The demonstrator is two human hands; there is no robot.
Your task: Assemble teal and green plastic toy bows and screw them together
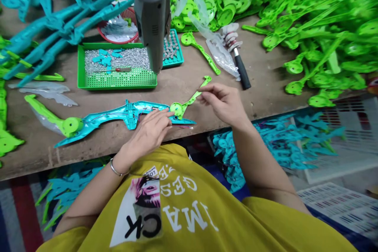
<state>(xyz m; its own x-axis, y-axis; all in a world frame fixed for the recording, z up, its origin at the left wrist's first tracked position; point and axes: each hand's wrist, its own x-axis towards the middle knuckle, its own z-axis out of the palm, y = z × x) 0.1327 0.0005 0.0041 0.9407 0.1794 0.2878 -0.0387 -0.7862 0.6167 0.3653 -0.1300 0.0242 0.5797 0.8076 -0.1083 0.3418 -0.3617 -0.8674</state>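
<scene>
A teal bow-shaped plastic part (109, 115) lies on the table, with a green arm (49, 114) at its left end and another green arm (189, 103) at its right end. My left hand (153, 128) rests on the teal part near the right green arm's round base, its fingers stretched out and holding nothing. My right hand (220, 102) is at the upper part of the right green arm, thumb and forefinger pinched together; whatever sits between the fingertips is too small to make out. Thin wires run along the teal part.
A green tray (118, 82) of screws holds teal pieces and a screwdriver. Above it hangs a grey tool (152, 23). Behind stand a teal tray (179, 59) and red basket (136, 17). A black-handled hammer (242, 71) lies right, near heaped green parts (325, 39). Teal parts (274, 141) fill crates below.
</scene>
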